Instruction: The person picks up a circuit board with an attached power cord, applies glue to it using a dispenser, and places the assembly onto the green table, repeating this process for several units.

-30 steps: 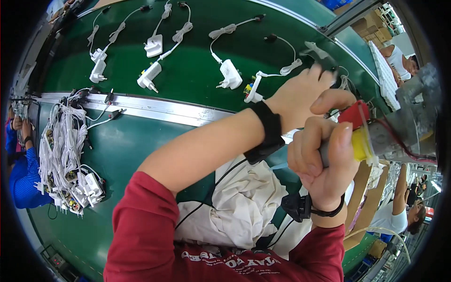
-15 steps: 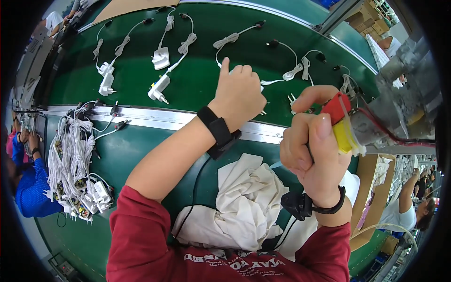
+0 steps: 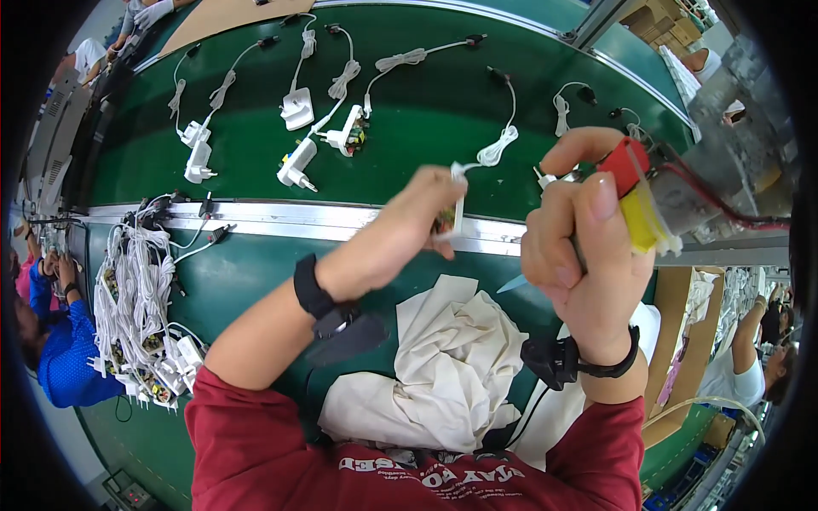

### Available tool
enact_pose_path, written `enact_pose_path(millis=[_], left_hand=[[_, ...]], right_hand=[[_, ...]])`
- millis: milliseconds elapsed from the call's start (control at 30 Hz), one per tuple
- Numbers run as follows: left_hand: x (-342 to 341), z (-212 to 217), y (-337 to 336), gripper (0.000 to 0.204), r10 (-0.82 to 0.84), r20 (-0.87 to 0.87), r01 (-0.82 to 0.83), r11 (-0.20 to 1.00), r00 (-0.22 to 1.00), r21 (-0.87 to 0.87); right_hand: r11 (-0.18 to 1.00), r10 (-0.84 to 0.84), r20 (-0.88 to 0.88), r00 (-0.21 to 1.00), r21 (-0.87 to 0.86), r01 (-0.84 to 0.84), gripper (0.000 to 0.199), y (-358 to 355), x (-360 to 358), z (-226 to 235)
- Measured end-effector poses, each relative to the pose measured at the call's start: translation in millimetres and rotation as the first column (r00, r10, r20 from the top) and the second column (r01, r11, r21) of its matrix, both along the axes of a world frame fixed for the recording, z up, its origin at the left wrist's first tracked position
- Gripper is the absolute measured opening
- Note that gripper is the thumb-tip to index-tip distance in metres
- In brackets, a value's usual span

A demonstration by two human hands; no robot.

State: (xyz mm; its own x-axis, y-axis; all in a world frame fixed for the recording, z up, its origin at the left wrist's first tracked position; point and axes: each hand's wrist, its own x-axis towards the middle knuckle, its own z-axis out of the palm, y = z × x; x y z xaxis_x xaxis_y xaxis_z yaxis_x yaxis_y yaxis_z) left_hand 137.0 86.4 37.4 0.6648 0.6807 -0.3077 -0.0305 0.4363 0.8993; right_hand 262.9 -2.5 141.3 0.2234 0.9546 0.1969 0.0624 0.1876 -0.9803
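My left hand (image 3: 409, 223), blurred by motion, is closed around a white power adapter (image 3: 448, 220) with its circuit board exposed, above the metal rail. The adapter's white cord (image 3: 497, 146) runs back onto the green belt. My right hand (image 3: 584, 243) is curled beside a red and yellow part (image 3: 632, 187) on a grey, wired metal device (image 3: 724, 162). A light blue pointed tip (image 3: 511, 284) shows by its fingers; what they grip is hidden. Left of my left hand, another open adapter (image 3: 345, 134) lies on the belt.
Several white adapters with tied cords, one of them (image 3: 296, 163), lie along the green belt (image 3: 239, 157). A pile of corded adapters (image 3: 136, 289) covers the left of the bench. Crumpled white cloth (image 3: 456, 366) lies before me. A cardboard box (image 3: 686, 341) stands right; people work nearby.
My left hand has moved down and left, toward me, with an adapter whose cord was on the belt. Another open adapter now shows on the belt. My right hand stays at the red part.
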Motion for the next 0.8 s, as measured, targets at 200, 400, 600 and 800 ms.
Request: enact_pose_path(millis=[200,400,600,800], left_hand=[[-10.6,0.2,-56.9,0.032,-0.215,0.134,0.247,0.921,0.967,-0.301],[-11.7,5.0,-74.4,0.034,-0.295,0.362,0.413,0.856,0.884,-0.31],[-12.1,9.7,-80.7,0.039,-0.248,0.363,0.352,0.901,0.898,-0.254],[-12.3,13.3,-79.6,0.041,-0.271,0.378,0.368,0.905,0.885,-0.212]], right_hand=[[0.996,-0.074,-0.006,0.997,0.048,0.074,0.037,4.6,6.8,2.9],[0.999,-0.016,-0.073,0.997,0.048,0.019,0.035,2.3,2.4,3.2],[0.995,-0.095,-0.073,0.993,0.034,0.098,0.032,-1.9,-6.2,12.3],[0.997,-0.077,-0.061,0.995,0.018,0.079,0.031,-2.4,-6.1,15.0]])
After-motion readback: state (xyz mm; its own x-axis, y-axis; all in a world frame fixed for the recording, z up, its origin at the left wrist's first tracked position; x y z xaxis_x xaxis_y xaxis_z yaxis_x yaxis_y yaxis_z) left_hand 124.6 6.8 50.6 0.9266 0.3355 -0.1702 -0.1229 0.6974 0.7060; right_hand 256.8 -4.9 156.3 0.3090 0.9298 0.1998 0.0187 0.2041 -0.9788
